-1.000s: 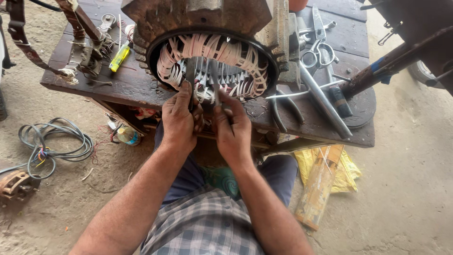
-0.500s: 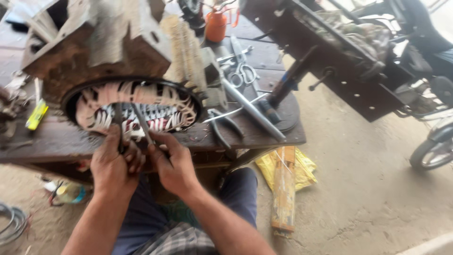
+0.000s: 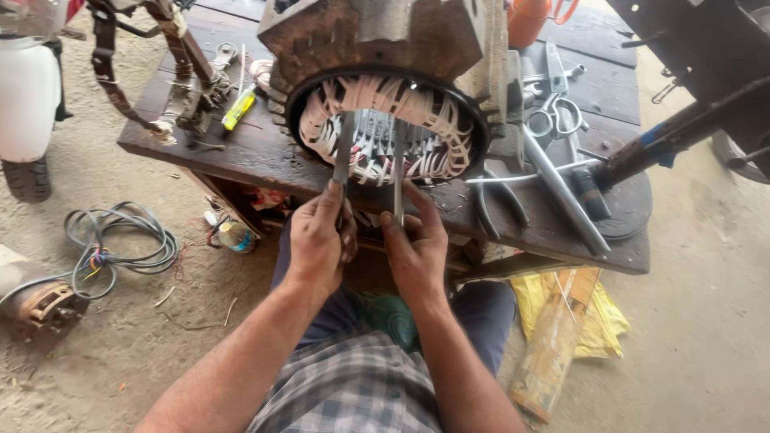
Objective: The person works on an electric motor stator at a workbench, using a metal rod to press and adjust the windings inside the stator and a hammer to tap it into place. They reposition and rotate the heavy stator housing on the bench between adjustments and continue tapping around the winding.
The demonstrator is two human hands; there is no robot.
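Note:
A rusty round motor stator (image 3: 377, 48) with white and pink windings (image 3: 385, 128) lies on a dark wooden bench (image 3: 265, 152). My left hand (image 3: 319, 240) grips a flat metal strip (image 3: 344, 148) that reaches up into the stator bore. My right hand (image 3: 413, 244) pinches a second thin metal strip (image 3: 399, 172), also pointing into the windings. Both hands are at the bench's near edge, side by side, just below the stator opening.
Scissors (image 3: 553, 116), pliers (image 3: 497, 200), a long metal bar (image 3: 561, 188) and a yellow-green screwdriver (image 3: 238, 110) lie on the bench. A grey cable coil (image 3: 120, 236) and a rusty part (image 3: 44, 305) are on the dirt floor at left. A yellow bag (image 3: 601, 317) lies at right.
The view has swung back left and nearer. My hands have drawn back from the windings to the bench edge, each now holding a metal strip that reaches into the bore.

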